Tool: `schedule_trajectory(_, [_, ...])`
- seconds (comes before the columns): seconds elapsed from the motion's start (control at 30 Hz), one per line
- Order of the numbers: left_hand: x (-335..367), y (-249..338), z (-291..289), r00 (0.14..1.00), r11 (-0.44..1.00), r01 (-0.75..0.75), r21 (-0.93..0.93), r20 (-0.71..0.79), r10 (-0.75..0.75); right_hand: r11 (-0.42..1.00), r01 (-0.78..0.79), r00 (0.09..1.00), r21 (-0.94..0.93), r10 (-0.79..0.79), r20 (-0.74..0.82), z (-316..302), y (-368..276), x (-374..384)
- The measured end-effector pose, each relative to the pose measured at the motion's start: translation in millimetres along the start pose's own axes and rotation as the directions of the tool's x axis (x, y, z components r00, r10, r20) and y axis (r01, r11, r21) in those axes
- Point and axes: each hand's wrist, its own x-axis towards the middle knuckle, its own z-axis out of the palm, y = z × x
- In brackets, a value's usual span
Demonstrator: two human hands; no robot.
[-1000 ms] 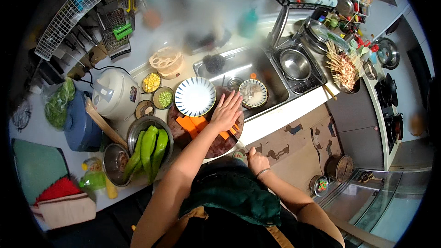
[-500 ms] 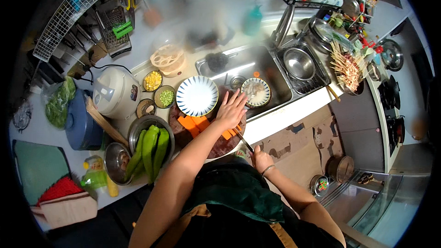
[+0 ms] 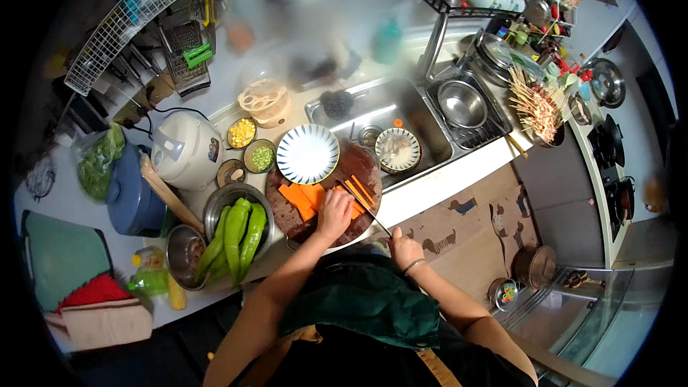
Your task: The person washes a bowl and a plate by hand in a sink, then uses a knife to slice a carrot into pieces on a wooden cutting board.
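My right hand [image 3: 406, 249] is closed round the handle of a kitchen knife [image 3: 369, 212], whose blade lies across the right part of a round, dark brown cutting board [image 3: 287, 223]. Beside the blade, my left hand [image 3: 335, 213] rests with curled fingers on the carrot slices [image 3: 297, 199], covering part of them. Thin carrot strips [image 3: 363, 188] lie on the blade's far side. A white plate with blue rim strokes [image 3: 308, 153] sits at the board's far edge, holding nothing.
Left of the board stands a steel bowl of long green peppers [image 3: 235, 233], with small bowls of corn [image 3: 241, 132] and chopped green pieces [image 3: 259, 155] beyond. To the right, a patterned bowl of pale food [image 3: 398, 149] stands by the sink [image 3: 423, 122]. Skewers [image 3: 537, 104] are farther right.
My left hand has drawn back from a flat, spread pose at the board's right side and now curls over the carrot. The carrot strips have come into sight; my right hand keeps the knife.
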Motion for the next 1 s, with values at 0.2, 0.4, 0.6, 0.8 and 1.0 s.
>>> schedule_trajectory(0.2, [-24,3,6,0.998,1.0,-0.014,0.001,0.054,0.014,0.997,0.019,1.0,0.08,-0.02,0.004,-25,-3,-2])
schedule_trajectory(0.4, [-15,-9,10,0.995,0.997,-0.038,-0.066,0.09,0.044,0.994,0.043,0.997,0.098,-0.037,-0.065,-31,-3,1])
schedule_trajectory(0.6, [-15,-6,0,0.998,0.999,0.039,-0.023,0.047,-0.038,0.992,0.072,0.997,0.105,-0.067,-0.046,-45,-13,0])
schedule_trajectory(0.8, [-15,-10,-1,0.997,0.999,0.049,-0.008,0.064,-0.049,0.997,0.042,0.999,0.06,-0.042,0.01,-38,-17,-3])
schedule_trajectory(1.0, [-7,-8,-8,0.998,0.998,0.05,-0.043,-0.032,-0.052,1.0,0.022,1.0,0.002,-0.022,0.001,-32,-19,-4])
